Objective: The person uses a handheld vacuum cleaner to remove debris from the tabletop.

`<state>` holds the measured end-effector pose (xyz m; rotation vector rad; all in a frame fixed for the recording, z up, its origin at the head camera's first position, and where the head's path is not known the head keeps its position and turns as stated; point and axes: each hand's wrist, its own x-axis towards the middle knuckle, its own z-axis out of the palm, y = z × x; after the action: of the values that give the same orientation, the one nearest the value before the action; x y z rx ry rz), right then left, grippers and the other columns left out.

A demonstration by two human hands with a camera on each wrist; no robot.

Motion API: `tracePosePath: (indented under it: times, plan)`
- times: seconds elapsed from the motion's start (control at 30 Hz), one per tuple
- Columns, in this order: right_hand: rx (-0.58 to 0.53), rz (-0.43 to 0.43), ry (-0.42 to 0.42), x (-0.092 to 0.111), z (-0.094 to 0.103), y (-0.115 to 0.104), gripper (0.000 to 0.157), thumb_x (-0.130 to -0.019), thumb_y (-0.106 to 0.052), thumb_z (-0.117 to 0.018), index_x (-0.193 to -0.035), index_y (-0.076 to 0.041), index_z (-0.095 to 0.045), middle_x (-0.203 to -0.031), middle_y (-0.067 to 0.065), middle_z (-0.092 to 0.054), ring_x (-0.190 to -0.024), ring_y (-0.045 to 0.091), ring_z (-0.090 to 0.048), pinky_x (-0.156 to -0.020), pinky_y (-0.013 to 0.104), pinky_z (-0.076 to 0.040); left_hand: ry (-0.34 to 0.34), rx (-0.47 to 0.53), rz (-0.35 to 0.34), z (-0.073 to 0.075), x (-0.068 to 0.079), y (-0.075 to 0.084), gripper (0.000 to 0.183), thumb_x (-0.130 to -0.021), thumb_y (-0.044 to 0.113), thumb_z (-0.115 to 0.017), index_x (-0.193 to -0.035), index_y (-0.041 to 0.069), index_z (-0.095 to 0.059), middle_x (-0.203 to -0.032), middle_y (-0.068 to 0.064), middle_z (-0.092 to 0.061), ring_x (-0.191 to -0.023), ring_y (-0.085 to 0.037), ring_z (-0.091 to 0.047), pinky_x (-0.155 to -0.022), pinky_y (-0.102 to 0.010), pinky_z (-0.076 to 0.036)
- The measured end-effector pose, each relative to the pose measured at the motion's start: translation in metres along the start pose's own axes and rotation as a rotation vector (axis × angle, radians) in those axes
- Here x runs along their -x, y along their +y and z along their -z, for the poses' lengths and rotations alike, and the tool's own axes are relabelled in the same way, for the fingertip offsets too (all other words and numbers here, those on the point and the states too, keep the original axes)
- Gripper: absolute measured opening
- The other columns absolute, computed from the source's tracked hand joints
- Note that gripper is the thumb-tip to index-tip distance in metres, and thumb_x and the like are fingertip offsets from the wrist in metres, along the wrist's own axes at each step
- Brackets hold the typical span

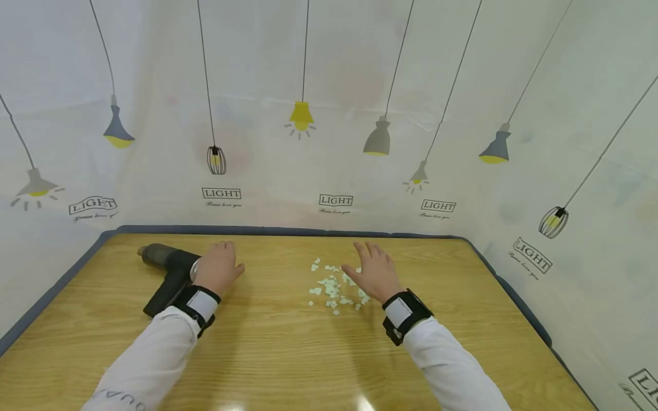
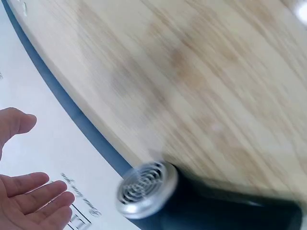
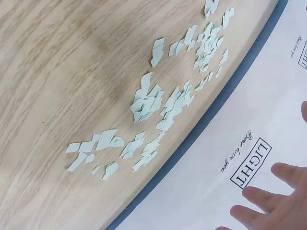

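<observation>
A black hair dryer (image 1: 177,268) lies on its side at the left of the wooden table; its silver rear grille (image 2: 146,189) shows in the left wrist view. Over the dryer's rear end is my left hand (image 1: 217,267), fingers relaxed and holding nothing. Small torn pale green paper scraps (image 1: 331,286) are scattered at the table's middle, seen close in the right wrist view as several loose clusters (image 3: 147,98). My right hand (image 1: 377,273) hovers at the right side of the scraps, its fingers spread and nothing in them.
The wooden table (image 1: 277,354) has a dark blue edge strip (image 1: 288,231) along its back and sides. Behind it hangs a white curtain (image 1: 257,68) printed with lamps and the word LIGHT.
</observation>
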<state>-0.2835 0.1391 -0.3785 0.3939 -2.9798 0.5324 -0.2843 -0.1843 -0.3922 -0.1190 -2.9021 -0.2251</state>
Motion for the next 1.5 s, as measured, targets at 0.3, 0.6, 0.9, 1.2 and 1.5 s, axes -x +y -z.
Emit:
tracePosePath:
  times: [0.3,0.6,0.9,1.2,1.5]
  plan:
    - [0.005,-0.003,0.000,-0.002,-0.005,0.000,0.070,-0.094,-0.046,-0.052,-0.149,-0.005,-0.037,-0.154,0.030,-0.035,-0.141,0.047,-0.028,-0.117,0.065,-0.024,-0.060,-0.015,0.095,0.004,0.010,-0.032,0.053,-0.086,0.020,-0.068,-0.116,-0.021,-0.054,-0.117,-0.041,-0.060,-0.110,-0.050,-0.054,-0.094,-0.059,-0.051]
    - [0.004,-0.001,-0.010,-0.002,-0.007,0.000,0.070,-0.094,-0.044,-0.053,-0.148,-0.001,-0.037,-0.153,0.033,-0.034,-0.140,0.048,-0.028,-0.117,0.063,-0.027,-0.055,0.000,0.148,0.004,0.022,-0.052,0.056,-0.085,0.018,-0.067,-0.115,-0.027,-0.052,-0.109,-0.044,-0.058,-0.102,-0.054,-0.054,-0.085,-0.063,-0.053]
    - [-0.003,0.001,-0.015,-0.002,-0.007,-0.003,0.070,-0.094,-0.044,-0.054,-0.148,-0.001,-0.037,-0.152,0.033,-0.035,-0.140,0.048,-0.029,-0.118,0.061,-0.027,-0.034,-0.043,0.119,-0.004,0.036,-0.073,0.062,-0.080,0.023,-0.073,-0.101,-0.033,-0.055,-0.098,-0.048,-0.060,-0.091,-0.055,-0.058,-0.083,-0.063,-0.052]
    - [0.001,0.006,-0.014,-0.002,-0.011,-0.004,0.070,-0.094,-0.043,-0.054,-0.147,0.000,-0.037,-0.151,0.034,-0.036,-0.139,0.048,-0.030,-0.117,0.061,-0.028,-0.034,-0.015,0.121,-0.012,0.048,-0.088,0.059,-0.078,0.022,-0.073,-0.096,-0.032,-0.055,-0.091,-0.046,-0.060,-0.084,-0.053,-0.060,-0.076,-0.063,-0.054]
    - [-0.006,0.013,0.001,-0.003,-0.013,-0.005,0.070,-0.093,-0.043,-0.055,-0.146,0.000,-0.040,-0.150,0.034,-0.037,-0.138,0.049,-0.031,-0.115,0.062,-0.031,-0.005,-0.029,0.148,-0.015,0.055,-0.098,0.060,-0.078,0.023,-0.074,-0.096,-0.031,-0.054,-0.090,-0.045,-0.059,-0.082,-0.054,-0.059,-0.074,-0.063,-0.055]
